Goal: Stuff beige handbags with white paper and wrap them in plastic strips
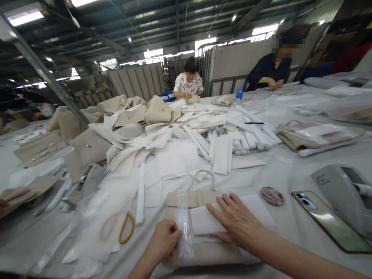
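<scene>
A beige handbag (186, 198) lies flat on the table in front of me, its loop handle (202, 178) pointing away. A folded white foam sheet (203, 221) rests on top of the bag. My right hand (236, 221) lies flat on that sheet with fingers stretched out. My left hand (163, 241) is closed, pinching the lower part of a strip of clear tape (184, 228) that runs down over the bag.
A phone (331, 221) and a round compact (271, 195) lie right of the bag, beside a grey tape dispenser (343, 193). A yellow loop (126, 228) lies left. White foam sheets and rolls (221, 143) and beige bags (157, 110) pile behind. Other people work at the far side.
</scene>
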Demonstrator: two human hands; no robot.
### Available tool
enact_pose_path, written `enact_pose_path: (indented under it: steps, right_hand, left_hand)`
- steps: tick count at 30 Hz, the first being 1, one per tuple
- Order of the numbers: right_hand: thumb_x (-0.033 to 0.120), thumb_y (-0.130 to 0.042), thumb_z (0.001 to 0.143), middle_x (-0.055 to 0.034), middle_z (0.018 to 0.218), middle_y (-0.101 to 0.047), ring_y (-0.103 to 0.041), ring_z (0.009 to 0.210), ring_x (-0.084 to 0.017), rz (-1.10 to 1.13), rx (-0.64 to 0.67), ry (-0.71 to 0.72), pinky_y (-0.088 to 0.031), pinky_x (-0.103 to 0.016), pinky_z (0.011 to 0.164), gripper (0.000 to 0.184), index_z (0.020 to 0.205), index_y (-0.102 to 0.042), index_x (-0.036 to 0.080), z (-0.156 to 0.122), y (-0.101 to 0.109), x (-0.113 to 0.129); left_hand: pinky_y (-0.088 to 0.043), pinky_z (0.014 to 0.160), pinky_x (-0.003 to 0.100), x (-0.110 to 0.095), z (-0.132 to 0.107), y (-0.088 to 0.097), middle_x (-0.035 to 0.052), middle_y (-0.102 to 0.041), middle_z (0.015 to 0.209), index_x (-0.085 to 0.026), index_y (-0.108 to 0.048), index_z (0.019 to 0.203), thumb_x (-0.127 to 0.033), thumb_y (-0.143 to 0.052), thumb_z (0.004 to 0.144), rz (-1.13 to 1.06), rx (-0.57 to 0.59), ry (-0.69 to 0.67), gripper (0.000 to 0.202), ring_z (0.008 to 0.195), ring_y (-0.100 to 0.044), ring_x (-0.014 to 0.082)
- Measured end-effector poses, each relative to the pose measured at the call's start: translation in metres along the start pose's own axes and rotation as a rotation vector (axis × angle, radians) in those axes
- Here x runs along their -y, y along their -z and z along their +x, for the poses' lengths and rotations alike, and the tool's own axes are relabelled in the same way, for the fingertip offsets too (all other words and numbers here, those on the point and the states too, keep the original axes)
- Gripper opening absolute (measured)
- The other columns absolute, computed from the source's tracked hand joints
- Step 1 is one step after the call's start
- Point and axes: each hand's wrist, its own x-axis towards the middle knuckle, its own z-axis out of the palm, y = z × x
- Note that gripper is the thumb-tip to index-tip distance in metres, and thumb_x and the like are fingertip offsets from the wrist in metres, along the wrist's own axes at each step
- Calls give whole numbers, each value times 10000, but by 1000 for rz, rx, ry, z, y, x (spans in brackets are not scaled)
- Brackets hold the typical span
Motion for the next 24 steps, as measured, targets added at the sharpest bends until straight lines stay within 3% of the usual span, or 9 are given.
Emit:
enact_pose_path:
  steps: [4, 8, 11, 17, 24]
  right_hand:
    - [615, -731, 645, -151, 974, -621, -502, 923, -329, 44, 29, -7, -353, -475, 854, 663, 1163, -636, 212, 0, -3, 1]
    - [607, -740, 639, -148, 947, -627, -509, 892, -321, 64, 39, -22, -366, -465, 832, 671, 1172, -637, 212, -2, -6, 3]
    - [594, -763, 616, -147, 937, -633, -514, 882, -318, 75, 26, -33, -369, -459, 827, 680, 1168, -644, 215, -3, -7, 5]
    - [586, -760, 629, -145, 947, -629, -511, 895, -312, 101, -6, -33, -368, -460, 851, 673, 1173, -643, 210, -4, -12, 7]
    - [553, -747, 668, -134, 986, -617, -514, 911, -304, 192, 2, -71, -386, -451, 838, 668, 1225, -601, 215, -6, -21, 12]
  left_hand:
    - [-216, 314, 184, 0, -1, -4, -66, -474, 409, -200, -458, 592, -181, -517, 739, -52, -46, 25, 159, 304, -449, 90]
    - [-220, 318, 184, 2, 1, -7, -106, -429, 391, -204, -476, 753, -188, -499, 744, -183, -41, 110, 29, 300, -391, 83]
    - [-198, 329, 174, 5, 1, -8, -110, -436, 439, -198, -473, 788, -245, -554, 713, -281, -9, 141, 120, 339, -390, 66]
    - [-120, 316, 188, 9, 1, -11, -89, -442, 421, -188, -502, 691, -387, -638, 618, -356, 75, 132, 252, 300, -334, 49]
    - [-61, 323, 216, 11, -1, -9, -106, -372, 376, -158, -570, 762, -522, -676, 634, -512, 183, 64, 399, 286, -204, 32]
